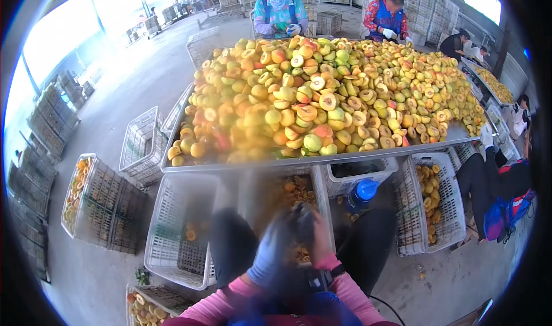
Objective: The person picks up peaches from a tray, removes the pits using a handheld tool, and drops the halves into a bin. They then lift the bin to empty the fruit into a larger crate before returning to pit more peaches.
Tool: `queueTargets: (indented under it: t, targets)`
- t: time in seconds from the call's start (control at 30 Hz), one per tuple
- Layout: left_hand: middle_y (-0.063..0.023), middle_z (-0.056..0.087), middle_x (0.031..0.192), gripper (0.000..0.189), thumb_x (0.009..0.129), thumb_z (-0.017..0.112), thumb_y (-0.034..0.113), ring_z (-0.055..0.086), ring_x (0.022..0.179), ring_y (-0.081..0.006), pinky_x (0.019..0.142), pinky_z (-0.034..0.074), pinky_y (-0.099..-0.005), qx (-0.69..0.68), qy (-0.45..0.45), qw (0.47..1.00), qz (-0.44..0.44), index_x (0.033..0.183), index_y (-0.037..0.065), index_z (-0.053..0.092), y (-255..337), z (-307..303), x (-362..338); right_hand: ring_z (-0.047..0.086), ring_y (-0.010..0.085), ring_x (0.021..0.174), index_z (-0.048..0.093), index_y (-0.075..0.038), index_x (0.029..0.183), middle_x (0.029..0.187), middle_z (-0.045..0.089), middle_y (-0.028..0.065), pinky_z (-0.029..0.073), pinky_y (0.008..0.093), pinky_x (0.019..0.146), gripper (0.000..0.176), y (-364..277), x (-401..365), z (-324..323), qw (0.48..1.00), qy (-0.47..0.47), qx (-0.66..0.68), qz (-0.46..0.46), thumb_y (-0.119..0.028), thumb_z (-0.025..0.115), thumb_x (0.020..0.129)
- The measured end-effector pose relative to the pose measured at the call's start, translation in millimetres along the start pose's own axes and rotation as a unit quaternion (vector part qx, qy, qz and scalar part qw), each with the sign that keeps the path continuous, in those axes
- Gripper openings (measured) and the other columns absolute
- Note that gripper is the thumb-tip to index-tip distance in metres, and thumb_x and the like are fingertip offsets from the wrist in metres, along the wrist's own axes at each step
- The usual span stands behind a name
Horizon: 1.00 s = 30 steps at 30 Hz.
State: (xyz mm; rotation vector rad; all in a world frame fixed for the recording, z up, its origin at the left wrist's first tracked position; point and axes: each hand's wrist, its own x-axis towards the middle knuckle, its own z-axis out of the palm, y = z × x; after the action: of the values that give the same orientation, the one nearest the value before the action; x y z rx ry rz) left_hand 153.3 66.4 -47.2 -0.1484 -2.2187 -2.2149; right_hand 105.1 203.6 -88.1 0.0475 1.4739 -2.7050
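Note:
My left hand (269, 254), in a pale blue-grey glove, is raised above my lap, its fingers smeared by a blur. Close against it, my right hand (321, 240) curls around something dark that I cannot make out. A dark blurred shape (302, 221) sits between the two hands. Beneath them stands a white crate (323, 202) with peach scraps (296, 189) in it. In front, halved peaches (328, 102) are heaped on a metal table (276, 164).
Left of my legs is a white crate (158, 234) with a few peach pieces. Another crate (457, 211) on the right holds peach halves. A blue-capped bottle (364, 191) stands by my right knee. Two people (279, 12) work across the table; another person sits at right.

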Motion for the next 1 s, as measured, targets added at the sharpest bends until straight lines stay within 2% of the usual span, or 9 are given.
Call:
queueTargets:
  t: [0.17,0.27,0.4,0.47,0.57,0.63,0.83,0.93,1.0]
  targets:
    - [-0.0194,0.046,0.133,0.053,0.09,0.05,0.01,0.049,0.12,-0.0273,0.098,0.042,-0.0324,-0.148,-0.047,0.987,-0.025,0.138,-0.004,0.031,26.0,-3.4,17.8,0.06,0.0149,0.081,0.06,0.001,0.108,0.091,0.064,0.0084,0.049,0.0276,0.071,0.027,-11.6,-4.6,20.9,0.99,-0.022,-0.138,0.028,-0.014,0.049,0.088]
    - [-0.0193,0.044,0.135,0.055,0.089,0.05,0.009,0.048,0.122,-0.0301,0.101,0.04,-0.0338,0.212,-0.067,0.954,0.2,0.138,-0.004,0.031,7.3,-1.1,15.8,0.06,0.0147,0.08,0.061,0.002,0.108,0.094,0.065,0.0103,0.049,0.0283,0.07,0.028,9.7,-2.5,1.1,0.954,0.054,-0.268,-0.125,-0.013,0.052,0.086]
    - [-0.0188,0.044,0.135,0.05,0.09,0.046,0.008,0.045,0.124,-0.0301,0.103,0.038,-0.0343,0.113,-0.093,0.984,0.106,0.138,-0.004,0.033,-19.7,0.5,13.2,0.052,0.0037,0.066,0.059,-0.005,0.103,0.074,0.056,-0.0043,0.04,0.0194,0.056,0.017,17.1,-10.9,2.4,0.964,0.092,-0.24,-0.069,-0.016,0.055,0.091]
    - [-0.0141,0.043,0.138,0.043,0.098,0.037,0.01,0.041,0.128,-0.0221,0.106,0.033,-0.0305,0.194,-0.087,0.962,0.171,0.139,0.0,0.035,-7.9,6.2,4.9,0.049,0.0033,0.058,0.06,-0.007,0.099,0.067,0.052,-0.006,0.037,0.0194,0.05,0.014,25.8,-6.7,3.6,0.973,0.17,-0.153,0.005,-0.017,0.056,0.091]
    - [-0.0227,0.043,0.133,0.055,0.082,0.057,0.002,0.045,0.123,-0.0361,0.101,0.04,-0.0381,0.38,-0.114,0.865,0.306,0.132,-0.009,0.036,-36.0,4.1,-6.8,0.049,0.0058,0.055,0.061,-0.006,0.096,0.067,0.052,-0.0042,0.037,0.0216,0.048,0.014,38.2,5.1,-30.0,0.987,0.144,-0.07,-0.023,-0.018,0.057,0.09]
    - [-0.0223,0.042,0.133,0.058,0.08,0.061,0.001,0.042,0.125,-0.0369,0.103,0.037,-0.0386,0.027,-0.149,0.987,0.057,0.131,-0.009,0.036,-38.6,12.6,-16.4,0.05,0.0076,0.051,0.062,-0.006,0.095,0.067,0.054,-0.0027,0.037,0.0235,0.045,0.013,47.1,10.1,-47.8,0.988,0.15,-0.029,-0.025,-0.017,0.057,0.09]
    - [-0.0078,0.029,0.147,0.049,0.098,0.034,0.004,0.03,0.134,-0.015,0.109,0.026,-0.0258,-0.307,-0.204,0.916,-0.16,0.145,0.002,0.021,11.3,-6.7,-38.1,0.051,0.0066,0.059,0.063,-0.007,0.09,0.068,0.055,-0.0024,0.038,0.0235,0.051,0.015,61.7,5.0,-58.1,0.949,0.167,-0.259,-0.061,-0.02,0.055,0.091]
    - [-0.0065,0.036,0.143,0.051,0.1,0.04,0.017,0.034,0.131,-0.0133,0.109,0.026,-0.0273,-0.092,-0.218,0.969,-0.067,0.145,0.003,0.021,-13.7,-43.5,-68.9,0.05,0.0064,0.064,0.064,-0.007,0.09,0.072,0.056,-0.0018,0.038,0.0227,0.057,0.018,74.5,3.3,-41.0,0.924,0.143,-0.348,-0.067,-0.02,0.052,0.093]
    - [-0.0086,0.041,0.139,0.05,0.1,0.04,0.019,0.038,0.128,-0.0155,0.107,0.029,-0.0301,-0.201,-0.176,0.947,-0.177,0.143,0.002,0.024,-10.6,-69.9,-88.4,0.051,0.007,0.067,0.064,-0.006,0.091,0.075,0.057,-0.0011,0.039,0.0228,0.06,0.019,93.5,18.0,-55.3,0.909,0.116,-0.4,-0.036,-0.019,0.051,0.094]
